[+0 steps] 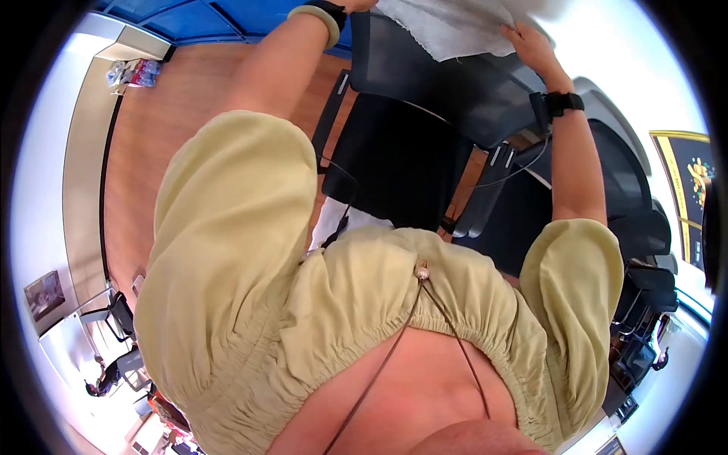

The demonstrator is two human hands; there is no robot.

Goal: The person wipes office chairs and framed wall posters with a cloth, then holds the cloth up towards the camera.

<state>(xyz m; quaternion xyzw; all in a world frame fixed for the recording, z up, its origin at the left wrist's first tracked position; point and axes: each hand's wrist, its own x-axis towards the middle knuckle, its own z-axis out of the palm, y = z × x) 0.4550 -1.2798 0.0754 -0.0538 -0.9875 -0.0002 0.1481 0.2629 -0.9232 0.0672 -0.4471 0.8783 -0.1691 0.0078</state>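
A white cloth (447,29) with a frayed edge hangs over the top of a black mesh chair back (425,83). My right hand (533,50) is at the cloth's right side, fingers bent and closed on its edge. A black wristband with a small dark device and a cable sits on that wrist. My left hand (359,4) is at the top edge of the view, near the cloth's left side. Most of it is cut off, so its fingers are hidden. The black chair seat (394,155) lies below the chair back.
Another black chair (516,201) stands close on the right, with more chairs (643,292) beyond. Wooden flooring (182,136) stretches to the left, where wrapped bottles (142,73) stand by the wall. A grey cable (523,171) hangs from the right wrist.
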